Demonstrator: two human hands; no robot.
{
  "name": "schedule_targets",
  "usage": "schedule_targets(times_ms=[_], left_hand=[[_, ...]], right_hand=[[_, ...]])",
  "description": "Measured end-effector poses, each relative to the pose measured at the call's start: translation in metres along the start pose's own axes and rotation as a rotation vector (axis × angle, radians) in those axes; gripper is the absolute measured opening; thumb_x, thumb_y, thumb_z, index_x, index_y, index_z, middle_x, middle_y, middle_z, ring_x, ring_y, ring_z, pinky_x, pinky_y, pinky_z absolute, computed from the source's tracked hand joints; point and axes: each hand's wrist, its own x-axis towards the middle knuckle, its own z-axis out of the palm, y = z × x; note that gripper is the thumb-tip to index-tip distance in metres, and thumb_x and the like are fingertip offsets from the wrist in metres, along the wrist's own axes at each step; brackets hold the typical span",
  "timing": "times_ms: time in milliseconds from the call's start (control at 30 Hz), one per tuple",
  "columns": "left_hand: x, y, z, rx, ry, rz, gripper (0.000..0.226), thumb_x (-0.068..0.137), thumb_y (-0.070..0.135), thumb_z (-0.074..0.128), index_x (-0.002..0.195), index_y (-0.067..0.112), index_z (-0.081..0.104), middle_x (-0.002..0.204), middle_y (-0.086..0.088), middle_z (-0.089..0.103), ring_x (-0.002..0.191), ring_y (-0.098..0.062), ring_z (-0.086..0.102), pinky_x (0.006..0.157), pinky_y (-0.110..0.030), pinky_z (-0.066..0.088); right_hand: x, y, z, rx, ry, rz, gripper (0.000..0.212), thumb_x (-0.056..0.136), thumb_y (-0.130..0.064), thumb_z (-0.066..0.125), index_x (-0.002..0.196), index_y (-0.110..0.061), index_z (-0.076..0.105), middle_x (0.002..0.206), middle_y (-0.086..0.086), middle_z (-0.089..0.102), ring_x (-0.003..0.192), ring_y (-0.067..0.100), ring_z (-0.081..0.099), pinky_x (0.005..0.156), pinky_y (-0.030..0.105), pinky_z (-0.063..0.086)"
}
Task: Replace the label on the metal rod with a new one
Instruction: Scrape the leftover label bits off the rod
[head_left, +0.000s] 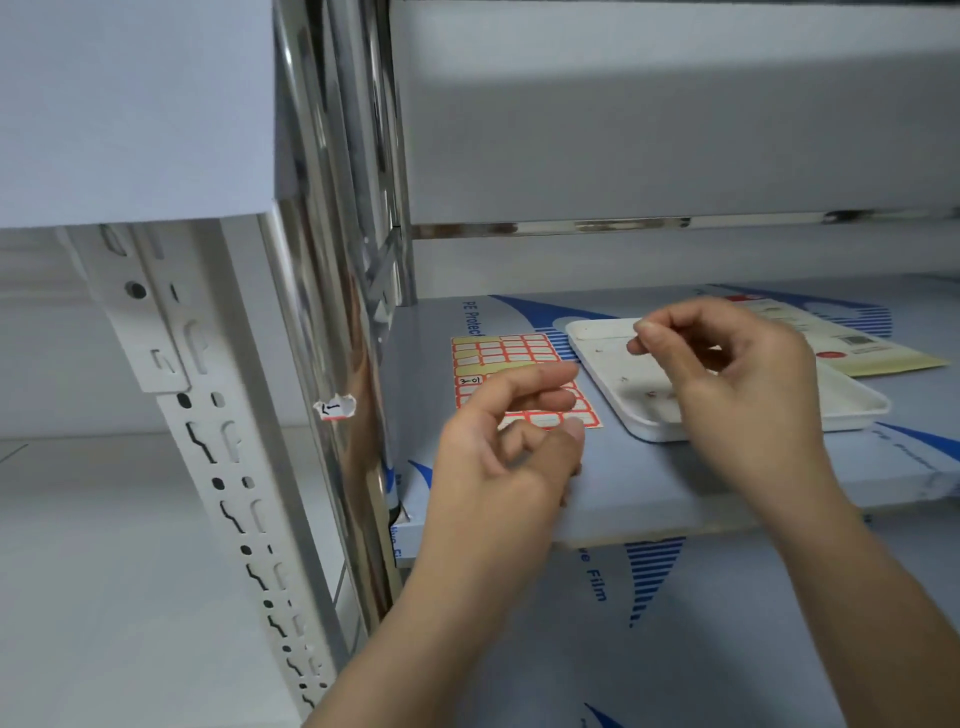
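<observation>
A shiny metal rod (332, 312) stands upright at the shelf's left corner. A torn remnant of a white, red-edged label (335, 407) clings to it. On the shelf lies a sheet of red-bordered labels (511, 353), one marked "3-01". My left hand (509, 441) hovers over the sheet's near edge with fingers loosely curled and apart, holding nothing I can see. My right hand (727, 374) is above a white tray (613, 374), thumb and forefinger pinched together; whether a scrap is between them is too small to tell.
The tray holds small torn bits. A yellowish packet (878, 348) lies behind it on the grey shelf board (675, 483) covered in blue-printed protective film. A white perforated upright (208, 441) stands left of the rod. Another shelf hangs overhead.
</observation>
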Motion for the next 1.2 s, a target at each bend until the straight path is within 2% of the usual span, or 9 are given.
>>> schedule_targets(times_ms=[233,400,600,733,833,967,1067,1133,1200], left_hand=[[0.010,0.002,0.008,0.091,0.031,0.015,0.026,0.092,0.001,0.061,0.100,0.024,0.069,0.081,-0.019,0.063,0.064,-0.016,0.051,0.067,-0.034,0.044],[0.012,-0.004,0.009,0.133,0.044,0.024,0.026,0.091,0.002,0.062,0.099,0.026,0.069,0.087,-0.021,0.065,0.063,-0.013,0.052,0.067,-0.033,0.047],[0.015,-0.009,0.010,0.147,0.052,0.015,0.028,0.091,0.001,0.063,0.100,0.027,0.069,0.087,-0.002,0.070,0.063,-0.011,0.054,0.065,-0.028,0.049],[0.023,-0.011,0.014,0.184,0.031,-0.016,0.027,0.091,0.002,0.062,0.103,0.025,0.068,0.089,-0.005,0.068,0.065,-0.019,0.052,0.062,-0.029,0.047],[0.030,-0.011,0.017,0.200,0.025,-0.025,0.026,0.091,0.002,0.062,0.104,0.025,0.067,0.096,-0.008,0.068,0.066,-0.020,0.051,0.060,-0.024,0.046],[0.035,-0.012,0.019,0.220,0.019,-0.017,0.026,0.091,0.002,0.063,0.105,0.024,0.066,0.105,-0.005,0.066,0.069,-0.020,0.053,0.062,-0.023,0.048],[0.037,-0.014,0.019,0.231,0.019,-0.007,0.027,0.091,0.004,0.064,0.104,0.028,0.066,0.107,-0.007,0.066,0.070,-0.019,0.055,0.063,-0.023,0.050],[0.037,-0.015,0.019,0.239,0.025,0.005,0.027,0.091,0.005,0.064,0.104,0.028,0.065,0.107,-0.007,0.066,0.070,-0.019,0.056,0.063,-0.023,0.051],[0.037,-0.016,0.018,0.244,0.034,0.016,0.027,0.091,0.005,0.064,0.105,0.028,0.065,0.108,-0.006,0.066,0.071,-0.018,0.056,0.063,-0.023,0.052]], right_hand=[[0.038,0.027,-0.016,-0.182,-0.083,0.082,0.012,0.085,-0.012,0.072,0.084,-0.024,0.076,0.071,-0.017,0.066,0.061,-0.013,0.058,0.061,0.000,0.041],[0.048,0.037,-0.012,-0.297,-0.136,0.119,0.002,0.083,-0.016,0.076,0.084,-0.017,0.077,0.068,-0.006,0.066,0.064,0.003,0.060,0.059,0.001,0.038],[0.049,0.046,-0.006,-0.392,-0.156,0.084,0.020,0.085,-0.036,0.072,0.072,-0.023,0.066,0.066,-0.010,0.067,0.073,0.019,0.066,0.074,0.039,0.054],[0.046,0.046,-0.001,-0.458,-0.160,0.056,0.026,0.098,-0.041,0.049,0.081,-0.021,0.051,0.074,0.000,0.067,0.077,0.027,0.059,0.065,0.037,0.047],[0.043,0.045,0.000,-0.463,-0.149,0.040,0.039,0.101,-0.044,0.038,0.078,-0.015,0.051,0.074,0.005,0.064,0.074,0.030,0.057,0.063,0.041,0.047],[0.043,0.047,-0.002,-0.395,-0.164,0.064,0.045,0.093,-0.049,0.052,0.067,-0.013,0.059,0.067,0.005,0.064,0.067,0.026,0.059,0.065,0.041,0.048],[0.044,0.050,-0.005,-0.369,-0.203,0.092,0.011,0.086,-0.035,0.070,0.085,-0.025,0.070,0.081,-0.006,0.069,0.077,0.015,0.061,0.073,0.038,0.052],[0.044,0.048,-0.006,-0.380,-0.203,0.110,0.019,0.086,-0.038,0.071,0.101,-0.026,0.072,0.089,-0.008,0.070,0.085,0.013,0.062,0.077,0.035,0.051],[0.044,0.047,-0.008,-0.387,-0.160,0.116,0.025,0.089,-0.044,0.064,0.094,-0.023,0.075,0.087,-0.005,0.070,0.083,0.014,0.061,0.073,0.032,0.047]])
